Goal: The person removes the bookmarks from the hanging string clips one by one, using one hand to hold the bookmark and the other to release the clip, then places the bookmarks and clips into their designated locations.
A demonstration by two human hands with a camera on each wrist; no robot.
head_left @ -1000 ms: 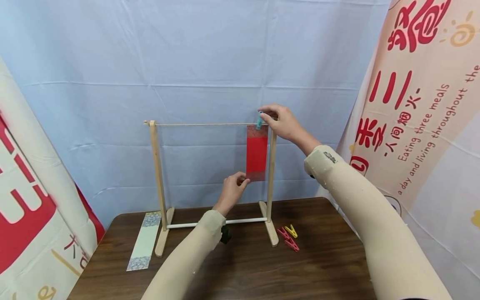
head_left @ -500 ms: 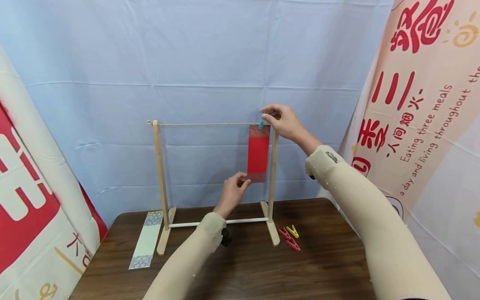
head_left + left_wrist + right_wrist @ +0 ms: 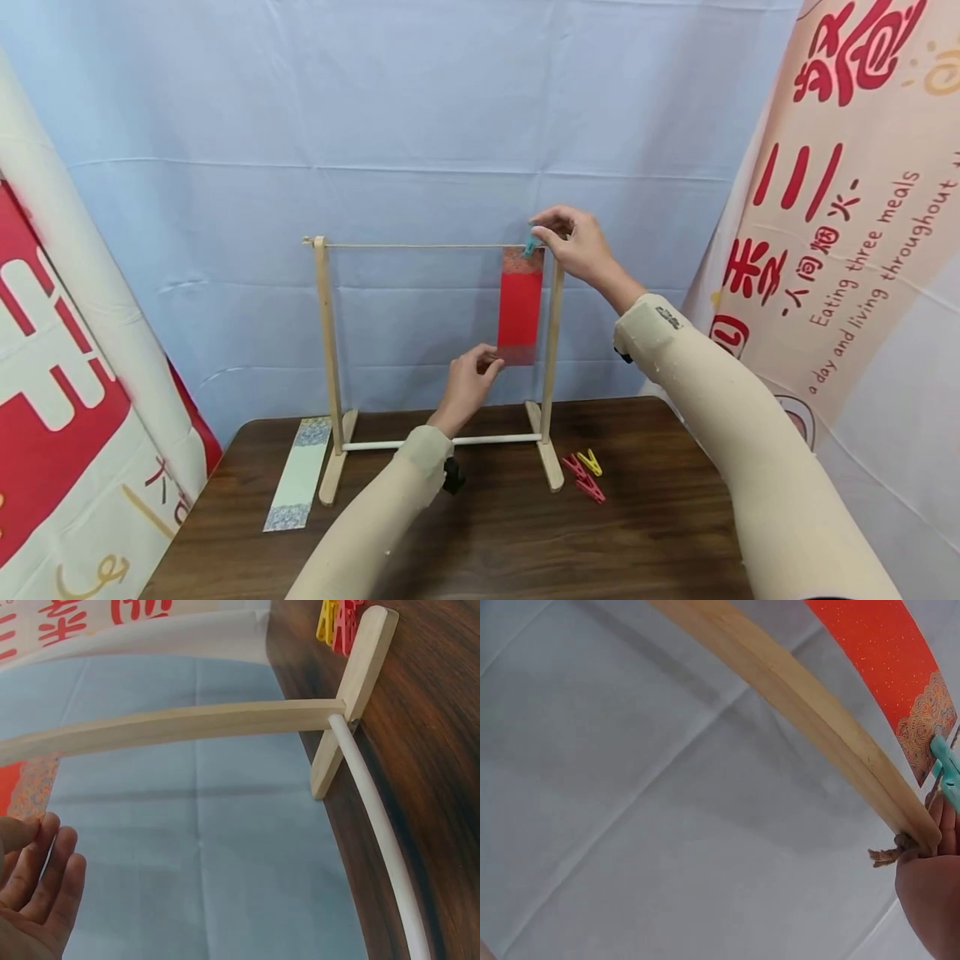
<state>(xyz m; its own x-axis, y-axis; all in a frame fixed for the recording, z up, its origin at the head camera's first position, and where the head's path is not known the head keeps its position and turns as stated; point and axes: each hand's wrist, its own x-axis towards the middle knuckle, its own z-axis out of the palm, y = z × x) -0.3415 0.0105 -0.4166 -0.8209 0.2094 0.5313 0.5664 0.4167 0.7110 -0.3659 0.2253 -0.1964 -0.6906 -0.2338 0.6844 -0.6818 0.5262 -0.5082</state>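
A red paper strip (image 3: 520, 308) with patterned ends hangs upright at the string (image 3: 420, 246) of a wooden stand, close to the right post (image 3: 552, 350). My left hand (image 3: 467, 383) pinches its lower left corner between thumb and finger; the left wrist view has this hand (image 3: 37, 877) at the patterned end. Up at the string, my right hand (image 3: 576, 242) pinches a teal clothespin (image 3: 530, 243) by its upper end. In the right wrist view the clothespin's tip (image 3: 941, 750) overlaps the strip's top edge, and most of the hand (image 3: 934, 892) falls outside the picture.
Pink clothespins (image 3: 585, 479) and a yellow clothespin (image 3: 590, 462) lie on the brown table (image 3: 645, 533), right of the stand's foot (image 3: 550, 467). A pale paper strip (image 3: 296, 475) with blue patterned ends lies by the left foot. A white bar (image 3: 495, 439) joins the posts low down.
The head view has swung slightly, so everything sits a little further right. The teal clothespin leans more and sits slightly nearer the strip's right edge. The left hand keeps its pinch on the corner.
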